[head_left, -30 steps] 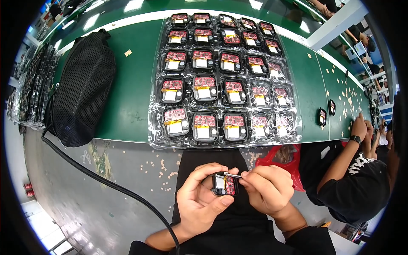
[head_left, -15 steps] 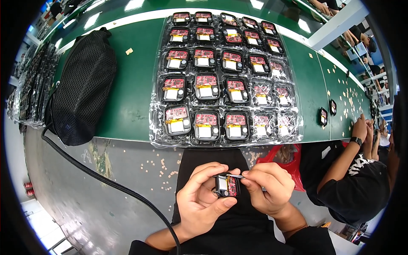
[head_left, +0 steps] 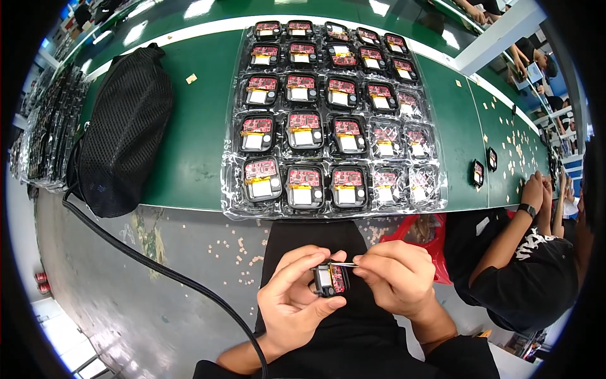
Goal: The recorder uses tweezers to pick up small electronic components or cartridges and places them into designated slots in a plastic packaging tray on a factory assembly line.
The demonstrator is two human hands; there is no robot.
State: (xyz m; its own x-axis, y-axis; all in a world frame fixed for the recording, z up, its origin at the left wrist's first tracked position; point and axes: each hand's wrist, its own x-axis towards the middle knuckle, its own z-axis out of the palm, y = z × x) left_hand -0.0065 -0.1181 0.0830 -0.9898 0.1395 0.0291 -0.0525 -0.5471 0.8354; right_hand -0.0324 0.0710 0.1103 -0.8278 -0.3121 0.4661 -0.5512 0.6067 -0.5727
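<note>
Trays come first: a clear plastic blister tray (head_left: 333, 114) lies on the green table (head_left: 196, 139), reaching from its far edge to its near edge, and each pocket holds a small black module with a red circuit board; the pockets toward the tray's right side look paler and are hard to read. A black mesh bag (head_left: 126, 132) sits near the table's left end, and two loose modules (head_left: 483, 169) lie close to the near edge on the right. Below the near edge, over your lap, your left hand (head_left: 293, 303) curls closed around one small black module (head_left: 330, 279), fingers pinching its sides. Your right hand (head_left: 394, 278) is closed on a thin tool (head_left: 346, 264) whose tip touches that module.
</note>
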